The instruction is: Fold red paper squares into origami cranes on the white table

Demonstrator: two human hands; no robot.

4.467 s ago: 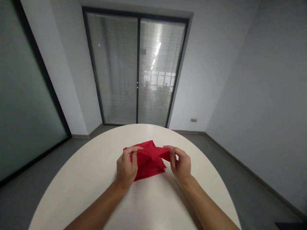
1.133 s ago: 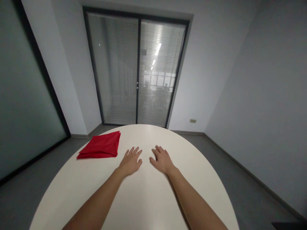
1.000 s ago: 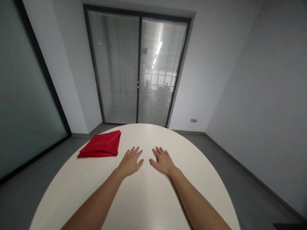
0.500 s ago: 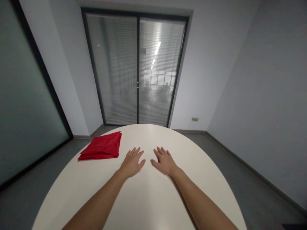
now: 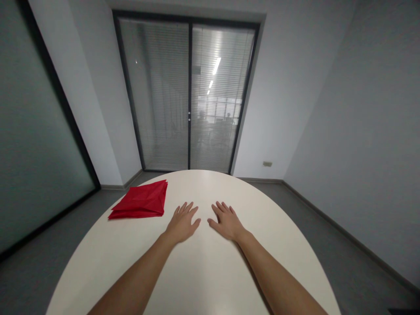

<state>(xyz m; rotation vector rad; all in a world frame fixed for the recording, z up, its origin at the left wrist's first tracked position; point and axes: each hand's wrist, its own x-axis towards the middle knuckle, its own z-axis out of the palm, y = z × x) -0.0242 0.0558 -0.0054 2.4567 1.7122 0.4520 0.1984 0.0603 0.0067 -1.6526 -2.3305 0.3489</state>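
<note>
My left hand (image 5: 182, 224) rests palm down on a white round table (image 5: 200, 271), fingers spread and holding nothing. To its right, a short gap away, my right hand (image 5: 227, 221) lies in the same way, palm down with fingers apart. A folded piece of red fabric (image 5: 139, 200) is on the table to the left of my left hand, not touching it. It lies in flat layers with creases on top, close to the table's left edge; whether it is a bag or a plain cloth I cannot tell.
Past the table's far edge stands a glass double door (image 5: 189, 96) with blinds and a dark frame. A frosted glass panel (image 5: 39, 144) is on the left. Plain walls (image 5: 361, 131) close off the right side, with a small socket plate (image 5: 267, 164) low down.
Both hands keep their place on the table, and the red fabric has not moved. The whole view has shifted very slightly.
</note>
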